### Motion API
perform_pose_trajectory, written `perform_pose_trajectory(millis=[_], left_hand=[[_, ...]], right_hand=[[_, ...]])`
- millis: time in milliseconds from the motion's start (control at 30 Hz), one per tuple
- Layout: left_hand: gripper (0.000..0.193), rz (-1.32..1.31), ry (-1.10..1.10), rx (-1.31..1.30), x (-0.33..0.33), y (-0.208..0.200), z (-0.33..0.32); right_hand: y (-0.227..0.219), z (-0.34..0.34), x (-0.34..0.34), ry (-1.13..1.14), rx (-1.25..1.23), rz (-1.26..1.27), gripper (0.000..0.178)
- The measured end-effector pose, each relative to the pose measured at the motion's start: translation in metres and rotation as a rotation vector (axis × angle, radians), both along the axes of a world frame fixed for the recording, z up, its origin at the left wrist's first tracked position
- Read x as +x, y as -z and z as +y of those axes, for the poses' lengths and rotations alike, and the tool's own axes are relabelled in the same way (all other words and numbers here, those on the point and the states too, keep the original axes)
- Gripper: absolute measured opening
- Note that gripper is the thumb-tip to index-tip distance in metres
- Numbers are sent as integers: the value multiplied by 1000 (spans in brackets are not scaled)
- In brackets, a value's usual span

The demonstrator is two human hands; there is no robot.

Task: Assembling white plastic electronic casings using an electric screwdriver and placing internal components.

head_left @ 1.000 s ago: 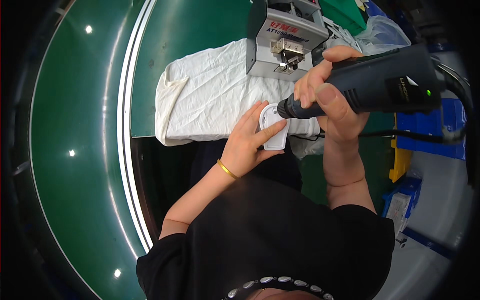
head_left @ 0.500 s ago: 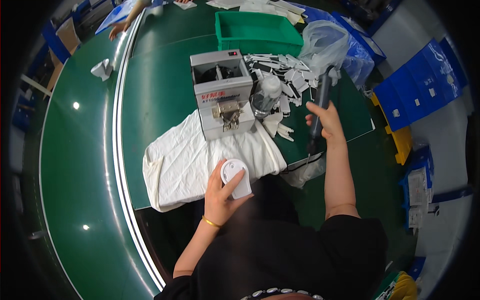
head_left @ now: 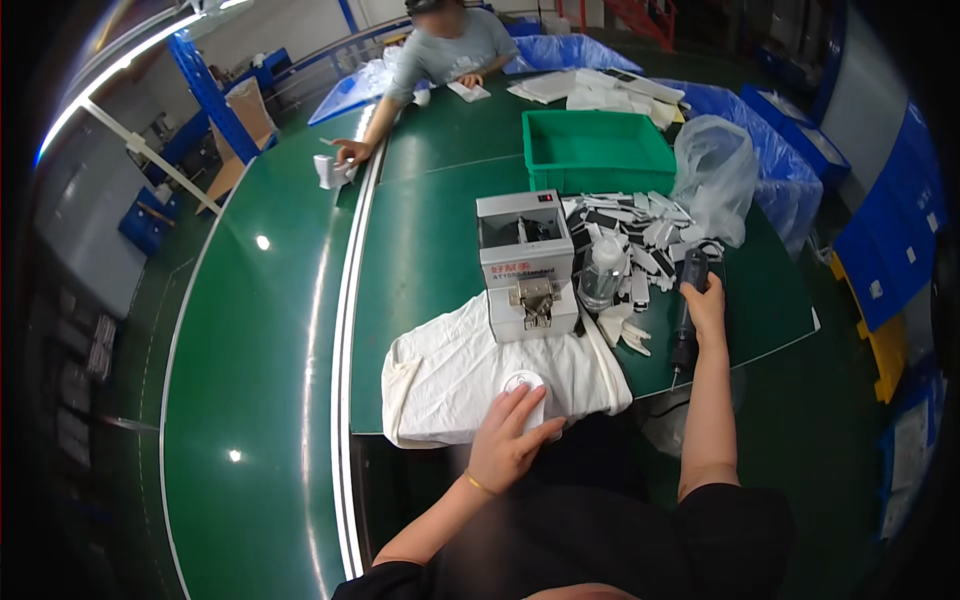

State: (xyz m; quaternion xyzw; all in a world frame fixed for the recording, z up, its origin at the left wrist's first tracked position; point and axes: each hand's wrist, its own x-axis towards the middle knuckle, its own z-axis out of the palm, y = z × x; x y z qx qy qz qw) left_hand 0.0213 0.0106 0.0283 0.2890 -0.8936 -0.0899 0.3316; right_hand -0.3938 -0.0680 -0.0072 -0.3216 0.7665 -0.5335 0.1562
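on the near white cloth [head_left: 440,372], left hand [head_left: 505,445] covers a white part [head_left: 522,379], grip unclear: likely light, stiff; hold its rim. right hand [head_left: 706,305] clasps a dark screwdriver [head_left: 685,325].

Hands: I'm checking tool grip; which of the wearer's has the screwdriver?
The right hand, gripping the screwdriver; the left hand holds the white part instead.

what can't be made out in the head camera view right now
Head view:
White plastic part: much of its face, covered by the left hand.
Electric screwdriver: part of its handle, covered by the right hand.
Bit: tip shape, too small.
White piece near co-worker's hand: details, too small.
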Motion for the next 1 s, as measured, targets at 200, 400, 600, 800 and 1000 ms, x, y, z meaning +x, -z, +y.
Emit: perform_pose_trajectory(millis=[200,400,600,800,1000], left_hand=[[45,-144,38,114,25,-25,-4],[46,-9,-160,157,52,-7,-10],[48,463,-462,211,112,0,-44],[41,748,-936,280,234,31,-139],[42,156,-1309,236,273,57,-185]], right_hand=[[3,7,3,-24,-61,-33,79],[-7,17,13,-74,-116,-90,75],[14,20,10,-37,-181,-90,69],[25,20,7,7,-228,-51,65],[33,15,2,11,-241,-34,65]])
